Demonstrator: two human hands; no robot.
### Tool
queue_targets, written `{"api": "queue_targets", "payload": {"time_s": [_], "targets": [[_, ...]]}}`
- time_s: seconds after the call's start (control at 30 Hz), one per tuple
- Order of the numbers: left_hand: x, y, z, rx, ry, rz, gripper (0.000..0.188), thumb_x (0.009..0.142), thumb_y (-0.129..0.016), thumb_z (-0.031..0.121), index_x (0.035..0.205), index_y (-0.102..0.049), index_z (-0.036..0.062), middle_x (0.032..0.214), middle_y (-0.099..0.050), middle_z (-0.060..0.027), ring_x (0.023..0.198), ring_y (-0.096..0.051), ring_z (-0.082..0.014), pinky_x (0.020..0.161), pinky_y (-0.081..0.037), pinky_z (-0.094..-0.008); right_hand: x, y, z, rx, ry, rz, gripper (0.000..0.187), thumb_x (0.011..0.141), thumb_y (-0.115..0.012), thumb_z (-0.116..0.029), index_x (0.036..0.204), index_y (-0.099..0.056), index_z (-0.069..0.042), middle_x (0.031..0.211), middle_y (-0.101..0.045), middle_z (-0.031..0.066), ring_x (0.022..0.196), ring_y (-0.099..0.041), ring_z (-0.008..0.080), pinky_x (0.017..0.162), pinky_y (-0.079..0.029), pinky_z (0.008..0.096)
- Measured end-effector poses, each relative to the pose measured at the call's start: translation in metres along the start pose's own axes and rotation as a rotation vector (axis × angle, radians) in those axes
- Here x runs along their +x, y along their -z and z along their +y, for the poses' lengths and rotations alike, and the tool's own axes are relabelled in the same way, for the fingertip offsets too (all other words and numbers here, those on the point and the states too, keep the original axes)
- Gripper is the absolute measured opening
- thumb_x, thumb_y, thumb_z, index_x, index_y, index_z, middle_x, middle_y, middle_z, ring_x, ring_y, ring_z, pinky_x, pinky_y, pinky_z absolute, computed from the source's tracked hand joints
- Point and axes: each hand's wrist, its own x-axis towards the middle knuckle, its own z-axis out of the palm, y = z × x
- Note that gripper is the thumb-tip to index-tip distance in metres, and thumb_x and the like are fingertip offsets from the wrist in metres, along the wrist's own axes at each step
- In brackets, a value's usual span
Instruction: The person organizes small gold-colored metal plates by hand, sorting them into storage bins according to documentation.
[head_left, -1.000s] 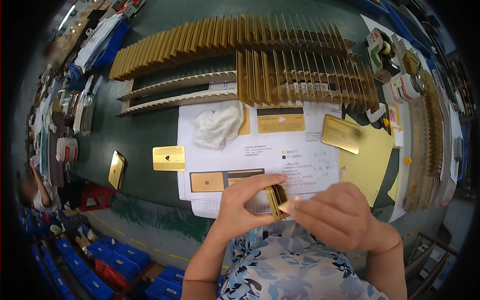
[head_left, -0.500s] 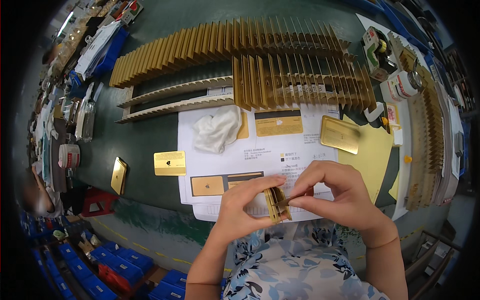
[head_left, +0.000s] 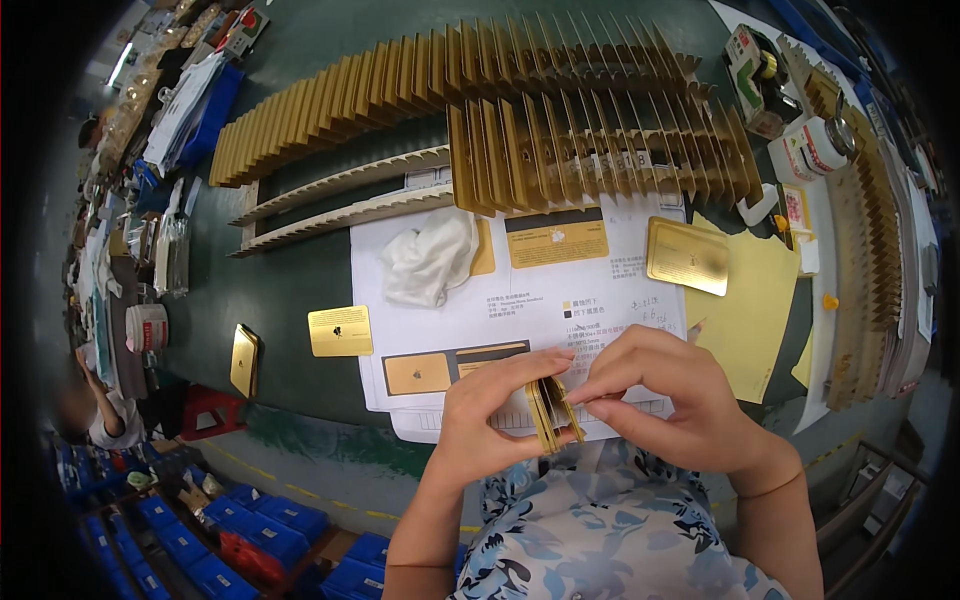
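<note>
My left hand (head_left: 470, 415) grips a small bunch of gold metal cards (head_left: 548, 418) on edge between thumb and fingers, with narrow gaps between some of them. At the bunch's right side, my right hand (head_left: 685, 400) pinches the edge of a card between thumb and forefinger; its fingertips partly hide that edge. Under and beyond the hands lies a printed sheet (head_left: 480, 317) with card pictures. A single gold card (head_left: 340, 331) lies left of the sheet, and a stack of gold cards (head_left: 243, 362) farther left. More gold cards (head_left: 688, 256) lie at the sheet's right.
Slotted racks (head_left: 345, 212) at the back hold long rows of gold cards (head_left: 375, 78). A crumpled white cloth (head_left: 430, 258) rests on the papers, partly over a card. Yellow paper (head_left: 748, 320), a white jar (head_left: 808, 150) and a tape dispenser (head_left: 757, 85) stand or lie at right.
My right fingertips have shifted slightly left, closer against the bunch of cards. My left hand keeps its grip. The whole view has shifted a little.
</note>
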Motion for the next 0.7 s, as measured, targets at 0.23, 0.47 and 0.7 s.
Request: {"api": "queue_targets", "payload": {"time_s": [0.23, 0.47, 0.7], "targets": [[-0.0008, 0.0001, 0.0003, 0.004, 0.003, 0.006, 0.061, 0.064, -0.092, 0.020, 0.119, -0.071, 0.0063, 0.121, -0.072, -0.0120, 0.112, -0.070, -0.0273, 0.096, -0.054, -0.0359, -0.0005, -0.0049, -0.0012, -0.025, 0.020, 0.003, 0.017, 0.090, -0.069, 0.002, 0.106, -0.067, 0.000, 0.097, -0.063, 0.0103, 0.092, -0.062, 0.0238, 0.080, -0.052, 0.0326], [-0.0001, 0.0004, 0.0006, -0.003, -0.013, 0.010, 0.060, 0.065, -0.092, 0.021, 0.119, -0.070, 0.0065, 0.121, -0.072, -0.0119, 0.111, -0.070, -0.0275, 0.096, -0.054, -0.0357, 0.0005, -0.0078, 0.0013, -0.037, 0.041, 0.016, 0.012, 0.088, -0.071, 0.002, 0.098, -0.064, 0.000, 0.092, -0.060, 0.0100, 0.084, -0.060, 0.0243, 0.074, -0.050, 0.0330], [-0.0002, 0.0038, -0.0015, 0.039, -0.047, -0.030, 0.063, 0.066, -0.094, 0.018, 0.119, -0.067, 0.0010, 0.122, -0.071, -0.0188, 0.112, -0.070, -0.0276, 0.095, -0.054, -0.0350, 0.0013, -0.0080, -0.0007, -0.039, 0.003, 0.003, 0.012, 0.089, -0.070, 0.002, 0.099, -0.064, 0.000, 0.092, -0.060, 0.0099, 0.084, -0.060, 0.0232, 0.072, -0.050, 0.0323]]}}
